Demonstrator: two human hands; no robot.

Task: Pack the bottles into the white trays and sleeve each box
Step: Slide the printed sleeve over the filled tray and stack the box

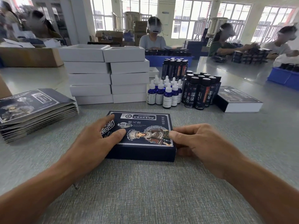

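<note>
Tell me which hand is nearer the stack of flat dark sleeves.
Left. The left hand rests on the left part of the sleeved box, the side toward the stack of flat sleeves. The right hand grips the box's right edge, farther away.

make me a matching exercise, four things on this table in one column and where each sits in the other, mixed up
Things:
1. sleeved box
2. white trays
3. flat sleeves
4. dropper bottles

Places:
A. stacked in two piles behind the box
B. piled at the far left
C. under both hands
D. standing right of the white stacks

Pairs: 1-C, 2-A, 3-B, 4-D
</note>
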